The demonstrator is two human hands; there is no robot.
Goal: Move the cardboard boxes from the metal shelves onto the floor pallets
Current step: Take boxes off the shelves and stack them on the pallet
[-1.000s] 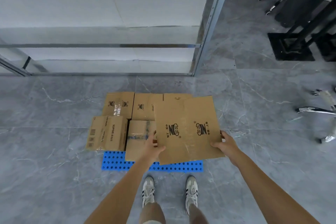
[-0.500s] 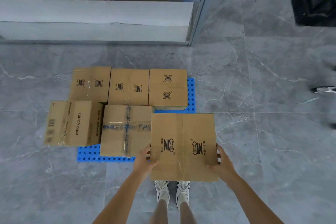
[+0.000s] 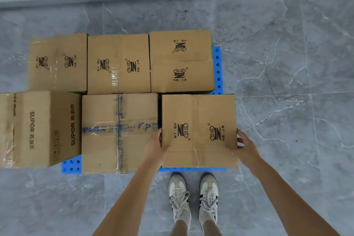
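Between the left hand (image 3: 154, 147) and right hand (image 3: 247, 147), one cardboard box (image 3: 199, 130) is gripped by its side edges, thumbs on top, at the blue pallet's (image 3: 217, 67) near right corner. Five other boxes (image 3: 118, 63) lie left of the hands and beyond them, making six boxes on one pallet.

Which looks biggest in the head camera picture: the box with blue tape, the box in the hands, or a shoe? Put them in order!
1. Blue-taped box and held box: about alike. The held one may be nearer, so I won't rank them.
2. Left shoe: clearly smallest.
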